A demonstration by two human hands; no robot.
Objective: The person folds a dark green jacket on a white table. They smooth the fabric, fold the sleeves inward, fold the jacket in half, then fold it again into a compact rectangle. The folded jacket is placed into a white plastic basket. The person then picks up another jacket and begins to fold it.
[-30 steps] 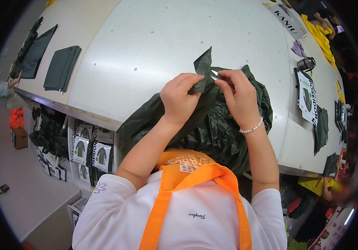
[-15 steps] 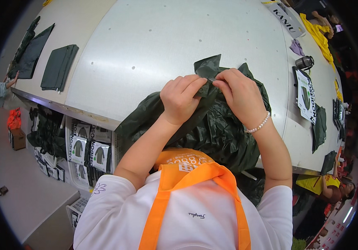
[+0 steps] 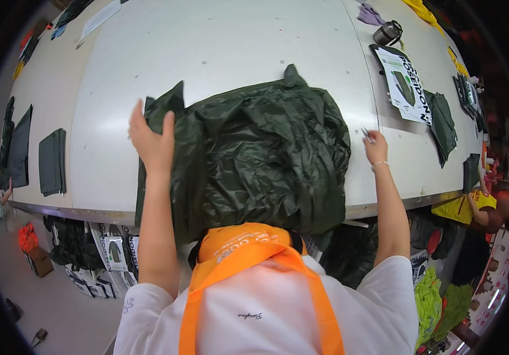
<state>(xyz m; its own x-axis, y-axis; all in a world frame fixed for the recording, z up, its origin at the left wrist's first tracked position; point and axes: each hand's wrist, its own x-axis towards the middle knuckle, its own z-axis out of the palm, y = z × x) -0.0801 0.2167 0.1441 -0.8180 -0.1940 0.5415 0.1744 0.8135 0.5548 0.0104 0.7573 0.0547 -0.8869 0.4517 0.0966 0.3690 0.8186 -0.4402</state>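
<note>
A crinkled, shiny dark green garment [image 3: 260,154], with a look of raincoat fabric, lies spread over the table's near edge in front of me. My left hand [image 3: 152,139] is open at the garment's far left corner, its thumb and fingers apart. To the right of the garment, above bare tabletop, my right hand [image 3: 377,149] is closed around a small pair of metal snips [image 3: 366,132], with the tips pointing up and away. Much of the snips is hidden by the fingers.
A folded dark green piece [image 3: 53,161] lies at left. On the right are a printed package [image 3: 405,83], a dark green pouch [image 3: 442,127], a metal flask [image 3: 388,33] and purple cloth [image 3: 370,14]. Packaged goods [image 3: 114,253] sit below the table edge. Other people work at both sides.
My hands, together at a corner of the garment before, have parted. The garment now lies flatter and wider. My right hand has moved right and now shows metal snips; my left has opened.
</note>
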